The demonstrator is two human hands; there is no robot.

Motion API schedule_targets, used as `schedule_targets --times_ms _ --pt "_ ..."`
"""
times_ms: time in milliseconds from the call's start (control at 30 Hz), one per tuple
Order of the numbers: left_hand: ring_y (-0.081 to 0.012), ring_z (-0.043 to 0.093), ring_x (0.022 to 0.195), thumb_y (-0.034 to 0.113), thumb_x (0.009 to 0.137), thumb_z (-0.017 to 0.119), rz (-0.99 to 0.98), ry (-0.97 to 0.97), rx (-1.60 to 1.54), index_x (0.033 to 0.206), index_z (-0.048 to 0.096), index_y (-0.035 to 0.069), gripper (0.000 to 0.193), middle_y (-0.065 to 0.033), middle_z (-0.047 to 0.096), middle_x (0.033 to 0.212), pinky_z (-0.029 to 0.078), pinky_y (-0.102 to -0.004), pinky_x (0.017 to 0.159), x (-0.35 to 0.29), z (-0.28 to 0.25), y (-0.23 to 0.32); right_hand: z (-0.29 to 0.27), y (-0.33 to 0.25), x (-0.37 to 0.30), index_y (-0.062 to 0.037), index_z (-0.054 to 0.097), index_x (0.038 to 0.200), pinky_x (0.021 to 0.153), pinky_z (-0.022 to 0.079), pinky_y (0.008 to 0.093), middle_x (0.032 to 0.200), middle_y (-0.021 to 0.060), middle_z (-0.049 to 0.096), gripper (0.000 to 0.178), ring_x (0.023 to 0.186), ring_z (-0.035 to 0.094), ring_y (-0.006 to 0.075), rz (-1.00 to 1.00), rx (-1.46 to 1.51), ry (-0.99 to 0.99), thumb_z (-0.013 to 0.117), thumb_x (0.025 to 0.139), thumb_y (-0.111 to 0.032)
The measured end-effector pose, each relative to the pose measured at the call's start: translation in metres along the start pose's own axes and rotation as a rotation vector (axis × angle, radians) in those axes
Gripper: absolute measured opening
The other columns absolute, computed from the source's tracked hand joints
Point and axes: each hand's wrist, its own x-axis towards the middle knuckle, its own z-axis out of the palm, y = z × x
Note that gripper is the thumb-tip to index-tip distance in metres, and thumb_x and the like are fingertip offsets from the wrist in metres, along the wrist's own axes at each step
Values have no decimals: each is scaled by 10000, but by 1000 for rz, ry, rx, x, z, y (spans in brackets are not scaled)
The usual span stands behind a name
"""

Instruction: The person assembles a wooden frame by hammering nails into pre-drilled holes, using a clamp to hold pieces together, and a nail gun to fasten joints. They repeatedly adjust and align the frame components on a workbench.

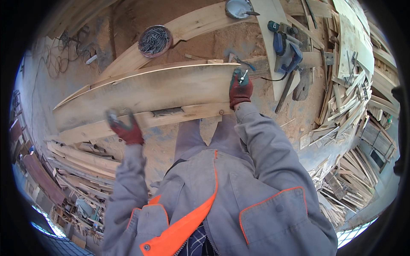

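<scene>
A long, curved wooden panel [145, 91] lies crosswise in front of me, with a pale wooden strip [196, 112] along its near edge. My right hand [241, 87], in a red and grey-green work glove, is closed at the panel's right end. A small silver-white piece [243, 77] shows in its fingers, too small to name. Over the left part of the near strip is my left hand [126, 127], gloved alike and smeared by motion. Its thumb and fingers look apart, and nothing can be seen held in them. A dark notch [168, 111] sits in the near strip.
Beyond the panel, a bowl of nails [155, 41] and a white tub [239, 7] rest on a curved plank [192, 21]. A blue power planer [287, 51] stands on a board at right. Blue-handled pliers [247, 64] lie near my right hand. Scrap wood [341, 106] is heaped farther right.
</scene>
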Motion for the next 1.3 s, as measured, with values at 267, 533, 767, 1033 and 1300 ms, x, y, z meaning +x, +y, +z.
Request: schedule_targets --times_ms 267,533,767,1033,1300 --pt "-286 745 976 435 1007 695 -1120 -1314 -1029 1375 567 121 501 -133 737 1114 630 -425 844 -167 20 179 -2 3 0 -57 716 1108 794 565 447 987 192 757 247 957 727 412 -16 80 -82 710 956 -251" --pt "-283 769 768 522 1023 650 -1591 -960 -1071 1284 595 92 507 -167 765 993 652 -401 663 -175 65 267 -11 3 -2 -50 639 1272 824 566 452 1024 208 737 396 985 716 418 48 107 -199 707 921 -221" --pt "-228 738 653 414 1069 600 -879 -925 -593 1182 653 81 356 -160 761 913 595 -369 572 -218 70 248 -15 6 -1 -22 630 1294 878 569 440 1093 199 733 437 1037 712 413 0 161 -241 711 888 -162" --pt "-186 636 540 489 1060 596 -1400 -833 -1073 1109 645 89 406 -57 685 797 517 -353 489 -233 81 251 -18 4 2 -23 646 1204 769 569 468 990 206 734 361 954 711 442 34 153 -302 709 882 -173" --pt "-165 613 563 298 1115 529 -1178 -959 -850 1099 643 32 290 -70 683 790 493 -335 516 -227 72 251 -16 10 -6 -25 656 1182 766 567 453 970 179 736 341 930 718 426 68 240 -248 710 883 -180"
